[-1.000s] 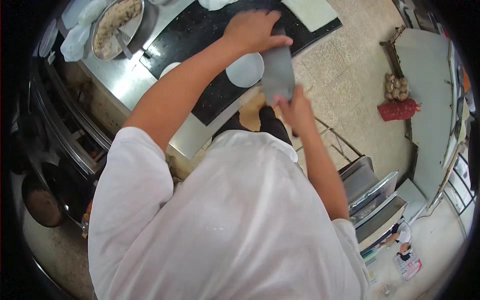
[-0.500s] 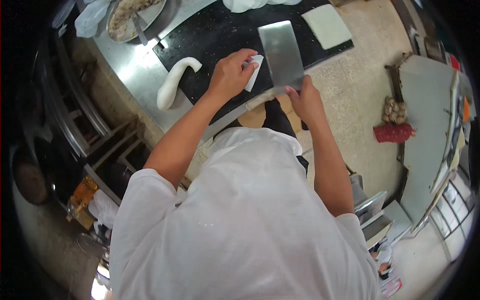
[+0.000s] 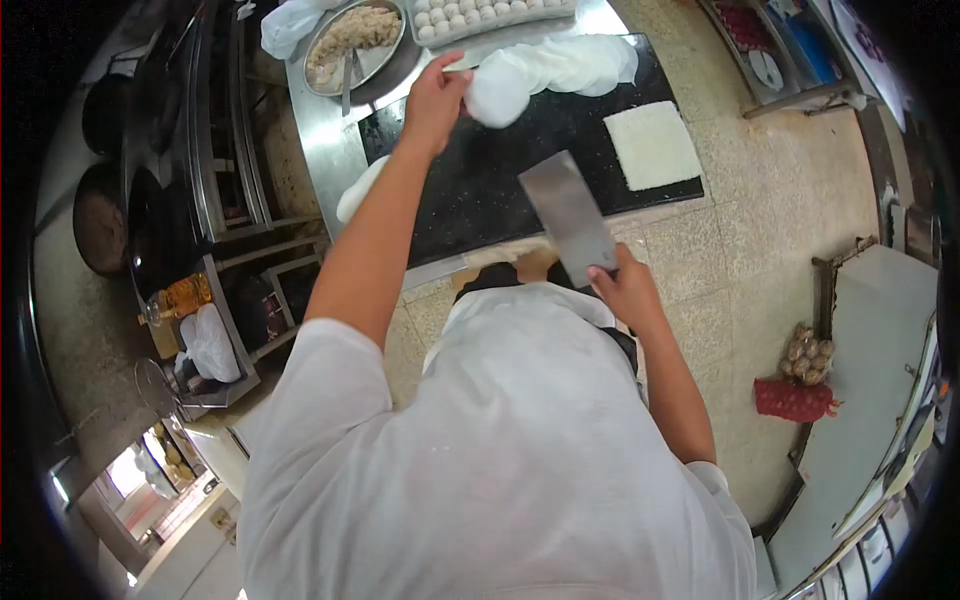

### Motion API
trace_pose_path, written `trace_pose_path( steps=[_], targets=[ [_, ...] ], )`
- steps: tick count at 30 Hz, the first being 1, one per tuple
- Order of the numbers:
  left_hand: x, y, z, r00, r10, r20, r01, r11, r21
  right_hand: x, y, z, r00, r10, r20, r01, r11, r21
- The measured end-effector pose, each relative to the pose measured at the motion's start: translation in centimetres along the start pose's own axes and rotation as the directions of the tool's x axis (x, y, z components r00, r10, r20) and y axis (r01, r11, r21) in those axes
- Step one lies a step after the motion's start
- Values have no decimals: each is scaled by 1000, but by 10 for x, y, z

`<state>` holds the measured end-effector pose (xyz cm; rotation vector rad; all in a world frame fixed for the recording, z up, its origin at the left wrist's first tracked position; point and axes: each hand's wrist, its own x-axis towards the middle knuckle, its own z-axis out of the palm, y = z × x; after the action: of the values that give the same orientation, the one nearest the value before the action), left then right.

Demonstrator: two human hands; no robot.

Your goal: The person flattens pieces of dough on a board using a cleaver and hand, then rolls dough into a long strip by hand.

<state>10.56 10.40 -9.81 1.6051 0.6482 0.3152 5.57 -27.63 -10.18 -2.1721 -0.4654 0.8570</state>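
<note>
My left hand [image 3: 433,108] is at the far left of the black board [image 3: 470,190], its thumb and fingers on the edge of a thin round dough wrapper [image 3: 497,95]. That wrapper lies at the near end of an overlapping row of wrappers [image 3: 580,65]. In my right hand [image 3: 628,292] is the handle end of a broad cleaver [image 3: 568,215], its blade slanting over the board's front edge. A white dough roll [image 3: 362,188] is partly hidden behind my left forearm. On the board's right side lies a white square cloth [image 3: 653,147].
Behind the board, a metal bowl [image 3: 398,50] of minced filling holds a utensil [image 3: 347,85]. Beside it stands a tray [image 3: 500,38] of small round dough pieces. Pans [image 3: 100,215] are at the left; a red net bag [image 3: 793,399] is on the right.
My left hand has moved away from the cleaver, forward to the row of wrappers, with the wrapper now spread out. The cleaver has come back toward my body. The view has shifted.
</note>
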Motion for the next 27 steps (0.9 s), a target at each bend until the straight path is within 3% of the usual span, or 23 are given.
trace_pose_path(
  steps=[2,4,5,6,7,8,9,11,12,13,15,17,19,20,21,23,25,27],
  targets=[
    [14,-14,-5,999,-46,-7,46,996,-72,-2,20,-20,997,32,-76,-33,999,-3],
    [14,-10,-13,995,21,-99,24,899,438,-6,27,-39,989,-35,-143,45,996,73],
    [10,-8,-22,994,27,-107,24,894,447,-6,28,-46,974,-79,-213,113,982,154],
    [-3,-4,-32,993,117,2,-88,737,670,-5,29,-52,975,-85,-206,120,979,163],
    [-18,-2,-42,977,167,131,-200,518,832,-5,29,-58,960,-79,-267,167,930,327],
    [-35,-1,-53,996,53,69,-85,448,890,-4,30,-59,945,-57,-323,215,851,478],
    [-55,-2,-62,998,-59,-6,27,362,932,2,32,-56,948,-56,-312,211,847,488],
    [-93,-7,-76,991,-123,-56,89,281,956,27,29,-49,892,-3,-453,347,647,679],
    [-104,-12,-82,979,-176,-103,139,208,968,43,35,-41,901,57,-430,314,599,737],
    [-106,-19,-86,979,-173,-107,143,208,968,53,38,-34,902,52,-429,316,598,736],
    [-107,-32,-88,993,-76,-86,105,308,946,69,41,-22,899,398,-182,-32,474,880],
    [-89,-39,-90,992,0,-130,120,385,915,68,33,-13,889,393,-233,12,490,872],
    [-74,-48,-97,953,283,-106,-62,528,847,44,16,-3,869,452,-203,-14,432,902],
    [-70,-45,-103,944,326,-41,-160,566,809,34,11,5,863,445,-240,-14,496,868],
    [-70,-39,-109,945,325,-49,-161,587,794,22,2,12,859,444,-256,-12,517,856],
    [-77,-36,-128,869,429,249,-488,651,582,1,-16,31,893,345,-287,36,582,812],
    [-103,-38,-134,869,406,284,-493,654,574,-13,-29,53,888,353,-296,14,623,782],
    [-124,-53,-143,927,250,279,-371,711,597,-24,-48,82,912,314,-265,-36,704,710]
  ],
)
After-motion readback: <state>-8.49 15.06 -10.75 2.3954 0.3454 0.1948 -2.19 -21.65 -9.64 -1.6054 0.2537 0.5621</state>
